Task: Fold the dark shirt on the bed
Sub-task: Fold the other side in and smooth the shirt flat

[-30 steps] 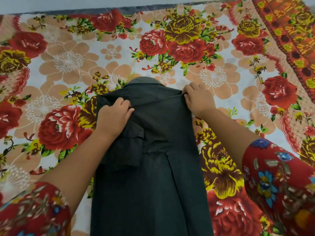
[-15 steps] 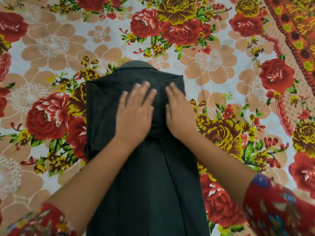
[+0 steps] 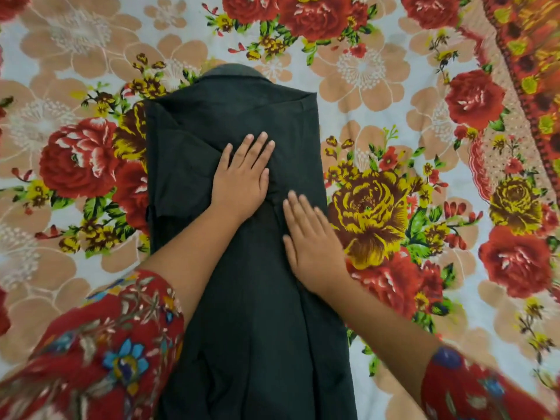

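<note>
Nearest, the right hand (image 3: 312,244) lies flat, fingers spread, gripping nothing, on the dark shirt (image 3: 242,298). Just beyond, the left hand (image 3: 242,174) presses open-palmed on the folded sleeves. The collar (image 3: 233,74) lies past both, on the floral bedsheet (image 3: 394,101).

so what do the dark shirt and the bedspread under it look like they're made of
Dark shirt: looks like a thin woven fabric, matte, with faint vertical stripes; it creases softly under the hands. The exact fibre can't be told.
Bedspread: seems a printed woven sheet, matte, with flat floral colours and no visible pile.
</note>
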